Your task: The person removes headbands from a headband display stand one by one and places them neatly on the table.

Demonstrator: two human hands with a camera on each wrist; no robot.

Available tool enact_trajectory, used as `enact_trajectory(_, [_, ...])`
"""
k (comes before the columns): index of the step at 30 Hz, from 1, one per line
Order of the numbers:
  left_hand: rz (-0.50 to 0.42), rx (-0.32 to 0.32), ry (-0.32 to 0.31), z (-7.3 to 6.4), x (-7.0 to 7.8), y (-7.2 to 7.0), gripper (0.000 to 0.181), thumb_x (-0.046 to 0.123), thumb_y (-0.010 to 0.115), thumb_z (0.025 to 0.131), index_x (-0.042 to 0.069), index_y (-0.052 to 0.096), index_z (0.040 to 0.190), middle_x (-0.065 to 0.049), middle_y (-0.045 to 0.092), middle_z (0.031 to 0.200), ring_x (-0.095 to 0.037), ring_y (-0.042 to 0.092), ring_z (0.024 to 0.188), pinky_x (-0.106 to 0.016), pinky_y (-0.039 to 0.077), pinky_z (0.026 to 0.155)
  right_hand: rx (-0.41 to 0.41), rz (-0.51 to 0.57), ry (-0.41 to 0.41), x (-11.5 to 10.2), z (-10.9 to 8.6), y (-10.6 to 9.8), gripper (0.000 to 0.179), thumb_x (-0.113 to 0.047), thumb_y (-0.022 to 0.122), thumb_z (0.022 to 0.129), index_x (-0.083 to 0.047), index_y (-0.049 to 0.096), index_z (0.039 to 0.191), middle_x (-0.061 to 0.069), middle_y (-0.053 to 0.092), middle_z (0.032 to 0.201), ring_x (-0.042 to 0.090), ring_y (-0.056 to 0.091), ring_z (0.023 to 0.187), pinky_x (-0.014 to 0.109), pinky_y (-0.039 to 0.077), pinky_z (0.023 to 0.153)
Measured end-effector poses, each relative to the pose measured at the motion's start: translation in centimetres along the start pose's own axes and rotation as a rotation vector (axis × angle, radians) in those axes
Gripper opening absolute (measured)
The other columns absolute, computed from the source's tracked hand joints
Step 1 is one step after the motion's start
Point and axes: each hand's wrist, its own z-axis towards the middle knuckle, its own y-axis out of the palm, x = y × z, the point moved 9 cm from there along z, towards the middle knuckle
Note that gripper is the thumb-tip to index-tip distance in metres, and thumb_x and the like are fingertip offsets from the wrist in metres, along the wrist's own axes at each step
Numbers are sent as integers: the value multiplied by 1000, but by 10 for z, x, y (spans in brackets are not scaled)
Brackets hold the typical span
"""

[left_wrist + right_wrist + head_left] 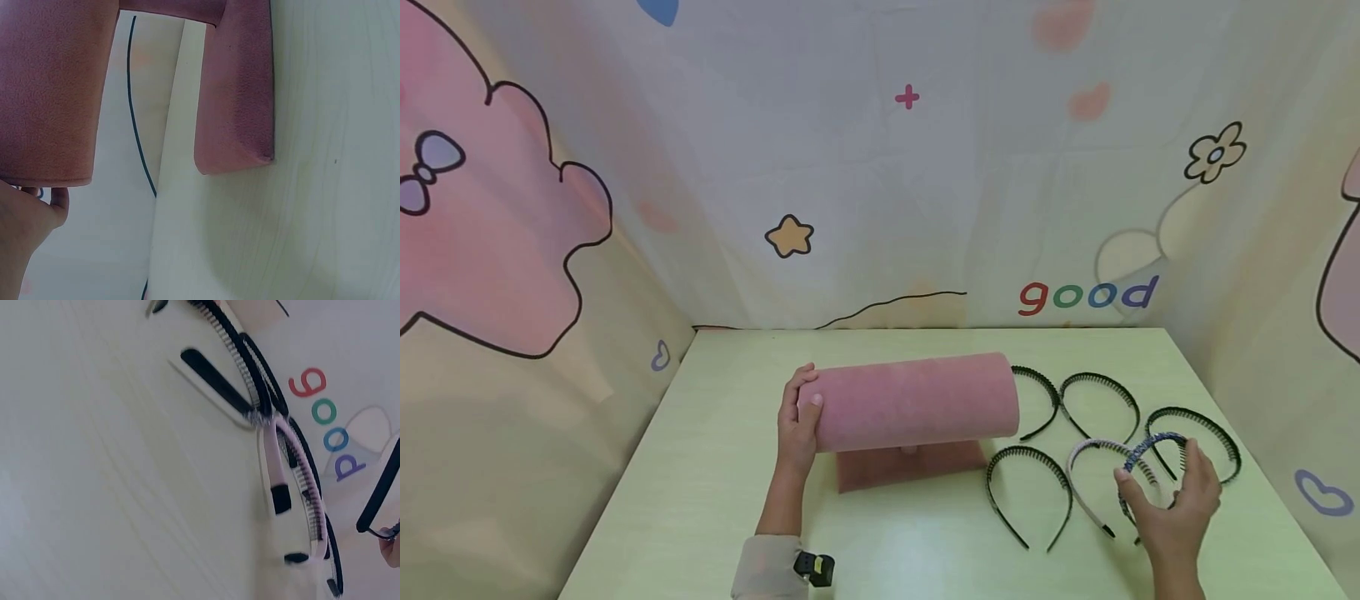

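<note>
A pink velvety headband stand (910, 400) has a horizontal roll raised above a flat base (887, 473). My left hand (797, 421) grips the roll's left end, thumb in front and fingers around the rim; in the left wrist view, that hand (22, 228) shows at the roll's end. At the right, my right hand (1176, 508) pinches a blue headband (1146, 446) between thumb and fingers, held above other headbands. One dark arm of it (380, 490) reaches into the right wrist view, where only a bit of the hand shows.
Near the right hand lie a pale lilac headband (1084, 483) and several black toothed headbands, including a front one (1027, 451), a back one (1101, 379) and one at the far right (1221, 433). Another black headband (1047, 387) is partly hidden behind the roll. A printed curtain (880, 208) borders the table (715, 500).
</note>
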Motion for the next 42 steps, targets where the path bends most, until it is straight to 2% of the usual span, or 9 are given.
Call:
enact_trajectory(2, [-17,-4,-5,0,-5,-1,27,7,43,87,4,43,113,-3,35,130,-17,27,121,-45,19,94,25,-14,3,5,2,-6,86,-12,73,62,-27,28,134,-1,21,134,15,14,121,30,20,93])
enact_trajectory(6, [-4,1,4,2,-9,-2,27,12,45,87,6,44,113,-3,35,130,-16,28,120,-46,19,94,39,-47,43,16,8,-18,86,-15,74,62,-27,28,134,0,20,135,20,10,121,39,15,95])
enact_trajectory(11, [1,3,-1,3,0,0,27,8,43,87,4,43,113,-3,36,129,-17,28,120,-46,20,94,52,-90,113,28,14,-33,89,-18,75,61,-32,26,134,-1,18,136,23,8,120,44,14,94])
enact_trajectory(14, [6,8,-4,1,7,1,27,3,42,87,1,42,113,-6,35,130,-18,27,121,-46,20,94,80,-127,127,36,15,-43,91,-20,77,58,-29,28,134,1,20,136,25,9,119,46,12,93])
enact_trajectory(19, [8,13,-16,-2,5,1,26,3,42,87,2,42,113,-8,35,130,-19,28,120,-47,20,94,96,-222,183,51,14,-59,93,-26,78,56,-23,28,135,4,21,136,30,10,118,53,13,89])
enact_trajectory(25, [-3,4,-26,-3,0,1,26,4,42,87,4,43,113,-7,34,130,-19,27,121,-47,20,94,12,-362,309,66,12,-68,98,-41,73,60,-21,17,138,9,12,138,36,5,119,58,15,87])
enact_trajectory(30, [11,6,-3,-2,7,2,26,4,42,87,1,42,113,-11,34,130,-21,28,120,-49,20,93,-73,-460,393,78,12,-68,103,-52,67,61,-20,7,138,14,4,139,42,4,118,61,16,83])
enact_trajectory(36, [22,4,11,-1,15,4,27,6,42,87,-2,40,113,-12,34,130,-20,28,120,-47,20,94,-162,-594,488,99,15,-71,111,-66,58,59,-19,-3,137,19,-3,138,49,5,115,63,16,80])
enact_trajectory(42, [27,13,4,-1,16,4,27,7,43,87,-2,41,112,-15,34,129,-20,28,120,-47,20,94,-197,-632,529,116,18,-75,116,-69,57,57,-14,-6,136,22,-6,136,52,4,113,63,17,79])
